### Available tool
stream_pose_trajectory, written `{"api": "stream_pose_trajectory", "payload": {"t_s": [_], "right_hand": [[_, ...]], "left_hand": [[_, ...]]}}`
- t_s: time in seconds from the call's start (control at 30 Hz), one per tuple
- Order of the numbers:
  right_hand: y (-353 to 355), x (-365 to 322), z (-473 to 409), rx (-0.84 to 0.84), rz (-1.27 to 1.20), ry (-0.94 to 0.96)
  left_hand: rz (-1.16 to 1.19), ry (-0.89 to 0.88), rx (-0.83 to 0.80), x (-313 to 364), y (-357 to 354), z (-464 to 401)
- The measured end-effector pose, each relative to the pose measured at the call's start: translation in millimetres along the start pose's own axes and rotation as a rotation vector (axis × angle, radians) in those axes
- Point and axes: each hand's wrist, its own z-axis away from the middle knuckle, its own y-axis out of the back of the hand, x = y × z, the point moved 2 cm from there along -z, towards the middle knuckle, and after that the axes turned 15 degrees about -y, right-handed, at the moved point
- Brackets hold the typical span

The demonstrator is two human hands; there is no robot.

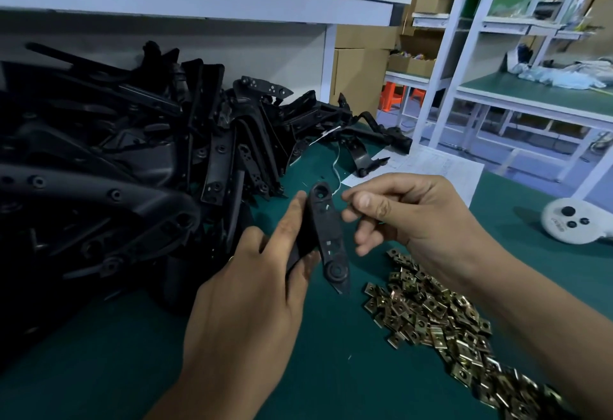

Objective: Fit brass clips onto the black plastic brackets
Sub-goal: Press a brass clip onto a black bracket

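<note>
Bracket of long black plastic [326, 237] sits gripped in the left hand [252, 290] above the green mat; right hand [408, 214] hovers curled, whether pinching a brass clip unclear. Line the clip squarely before pushing.

Green mat [99, 370], white paper [431, 170], round white device [570, 220] — perhaps a controller

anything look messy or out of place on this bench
Nothing looks damaged. The brass clips lie in a loose scatter on the green mat, not in a tray, and the black brackets sit in a tangled heap. A white round device lies at the right.
</note>
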Motion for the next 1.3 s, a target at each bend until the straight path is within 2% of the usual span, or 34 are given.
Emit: {"api": "stream_pose_trajectory", "payload": {"t_s": [0.27,0.83,1.3], "right_hand": [[-2.3,4.0,-0.9,-0.113,0.008,-0.066],[-0.3,-0.9,1.3,-0.129,0.055,-0.032],[-7.4,1.9,3.7,-0.32,-0.152,-0.054]], "left_hand": [[-0.019,0.005,-0.015,1.1,0.4,0.1],[-0.02,-0.023,-0.06,1.8,-0.9,1.1],[0.112,-0.156,-0.066,-0.3,-3.8,2.4]]}}
